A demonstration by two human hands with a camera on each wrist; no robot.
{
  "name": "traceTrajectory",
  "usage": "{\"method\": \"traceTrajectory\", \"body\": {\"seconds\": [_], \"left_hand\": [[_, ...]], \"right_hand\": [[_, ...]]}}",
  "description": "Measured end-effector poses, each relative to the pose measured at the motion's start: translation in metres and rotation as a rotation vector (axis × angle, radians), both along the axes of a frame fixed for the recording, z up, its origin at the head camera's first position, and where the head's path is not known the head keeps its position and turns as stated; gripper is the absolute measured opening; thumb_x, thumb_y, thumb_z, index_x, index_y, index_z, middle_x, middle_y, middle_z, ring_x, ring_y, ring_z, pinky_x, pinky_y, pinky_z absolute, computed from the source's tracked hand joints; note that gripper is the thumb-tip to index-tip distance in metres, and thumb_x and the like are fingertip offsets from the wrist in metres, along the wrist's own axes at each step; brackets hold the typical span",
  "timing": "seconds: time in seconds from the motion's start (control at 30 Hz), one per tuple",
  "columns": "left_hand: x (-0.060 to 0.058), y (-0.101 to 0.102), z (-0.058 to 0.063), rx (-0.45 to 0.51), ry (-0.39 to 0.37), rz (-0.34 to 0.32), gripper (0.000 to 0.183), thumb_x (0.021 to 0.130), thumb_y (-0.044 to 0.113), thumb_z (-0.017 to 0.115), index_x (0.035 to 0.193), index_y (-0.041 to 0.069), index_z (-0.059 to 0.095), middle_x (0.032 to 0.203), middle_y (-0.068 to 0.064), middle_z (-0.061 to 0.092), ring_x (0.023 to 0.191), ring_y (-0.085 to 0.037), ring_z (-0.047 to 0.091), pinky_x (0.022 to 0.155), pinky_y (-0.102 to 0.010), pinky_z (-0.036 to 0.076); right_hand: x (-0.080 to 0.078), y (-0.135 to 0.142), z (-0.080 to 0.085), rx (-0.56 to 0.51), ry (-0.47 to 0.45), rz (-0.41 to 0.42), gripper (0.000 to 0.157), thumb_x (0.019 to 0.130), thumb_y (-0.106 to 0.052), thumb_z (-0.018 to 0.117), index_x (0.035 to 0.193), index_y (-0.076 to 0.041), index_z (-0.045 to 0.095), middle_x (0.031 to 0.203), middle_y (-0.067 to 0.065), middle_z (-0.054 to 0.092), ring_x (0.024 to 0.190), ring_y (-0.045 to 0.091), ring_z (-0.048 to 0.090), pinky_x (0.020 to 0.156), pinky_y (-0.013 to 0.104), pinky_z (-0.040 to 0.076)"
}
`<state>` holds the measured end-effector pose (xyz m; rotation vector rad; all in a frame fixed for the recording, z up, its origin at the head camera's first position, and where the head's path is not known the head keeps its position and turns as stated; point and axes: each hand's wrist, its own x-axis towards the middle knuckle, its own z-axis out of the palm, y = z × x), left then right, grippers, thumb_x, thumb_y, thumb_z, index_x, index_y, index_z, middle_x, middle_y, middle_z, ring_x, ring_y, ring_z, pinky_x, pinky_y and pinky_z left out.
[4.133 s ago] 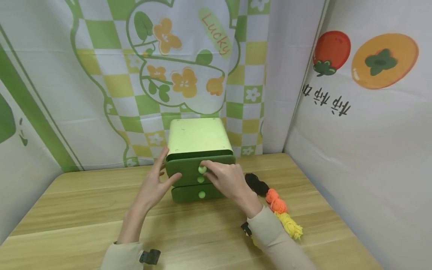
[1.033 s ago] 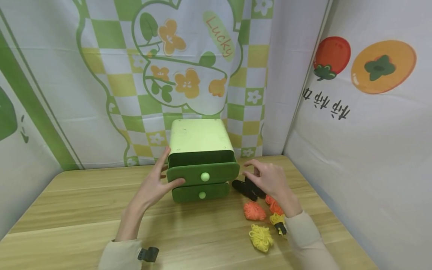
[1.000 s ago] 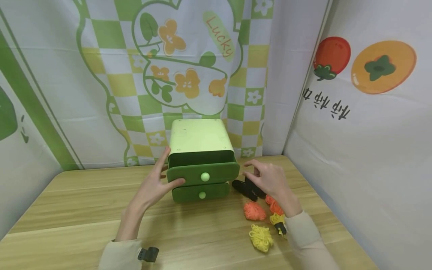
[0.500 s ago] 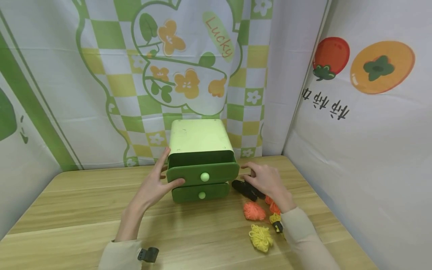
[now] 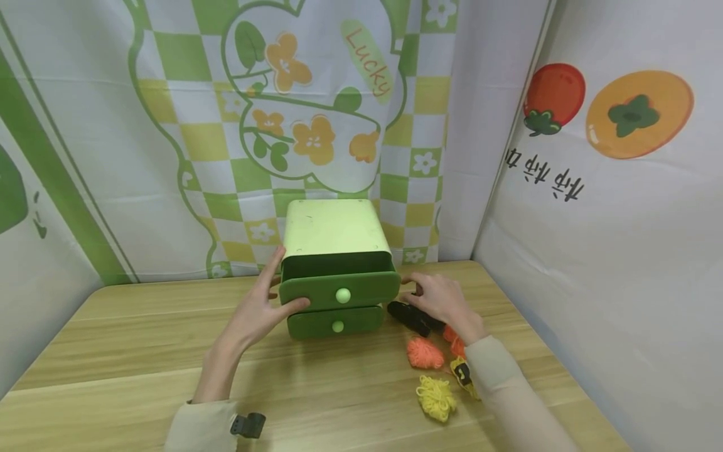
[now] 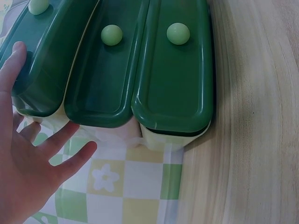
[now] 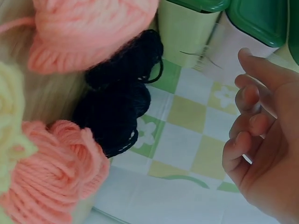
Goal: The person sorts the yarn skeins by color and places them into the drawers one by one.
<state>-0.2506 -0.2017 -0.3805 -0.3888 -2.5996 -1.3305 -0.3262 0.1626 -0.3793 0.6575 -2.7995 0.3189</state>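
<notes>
Far left: the wooden surface (image 5: 141,339) runs from its left edge to the left hand (image 5: 258,311), giving that side a broad stretch of room. The left hand is spread wide—thumb on the front of the top drawer (image 5: 322,291) near its left end, fingers along the left side of the cabinet (image 5: 337,227).

Centre: the cabinet stands upright near the back edge, before a checked cloth (image 5: 204,141). Its top drawer is partly out, leaving a gap behind the front; the interior is dark, contents cannot be told. Left wrist view shows the middle drawer (image 6: 100,84) seated; the bottom drawer (image 5: 361,320) sits lowest.

Right of cabinet: black yarn (image 5: 408,318) just beside it, then an orange bundle (image 5: 425,353) and, nearer the front, a yellow bundle (image 5: 436,398).

Right hand (image 5: 439,297) is above the black yarn, near the drawer's right end—fingers loosely bent, grasping nothing; contact with the drawer cannot be told. A second orange bundle (image 5: 454,341) and second yellow bundle (image 5: 471,388) lie beside the right forearm, partly hidden. Wood continues beyond to the right edge.
</notes>
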Motion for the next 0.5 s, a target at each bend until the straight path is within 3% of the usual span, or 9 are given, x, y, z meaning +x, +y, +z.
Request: {"method": "traceTrajectory", "body": {"seconds": [0.27, 0.5], "left_hand": [[-0.0004, 0.0000, 0.0015, -0.006, 0.012, -0.004, 0.104, 0.085, 0.053, 0.074, 0.152, 0.055, -0.006, 0.168, 0.002, 0.007, 0.141, -0.044, 0.038, 0.105, -0.063, 0.044], [-0.0009, -0.0008, -0.0012, -0.003, 0.015, 0.001, 0.105, 0.085, 0.052, 0.074, 0.152, 0.054, -0.006, 0.168, 0.003, 0.007, 0.142, -0.043, 0.038, 0.106, -0.061, 0.044]], "right_hand": [[-0.0063, -0.0025, -0.0032, 0.036, -0.059, 0.006, 0.038, 0.087, -0.048, 0.073, 0.118, -0.027, 0.070, 0.081, -0.007, 0.069, 0.071, 0.008, 0.061, 0.054, 0.030, 0.045], [-0.0055, -0.0065, -0.0035, 0.118, -0.057, 0.030, 0.039, 0.083, -0.044, 0.078, 0.120, -0.033, 0.069, 0.090, -0.006, 0.075, 0.083, 0.015, 0.069, 0.055, 0.036, 0.049]]}}
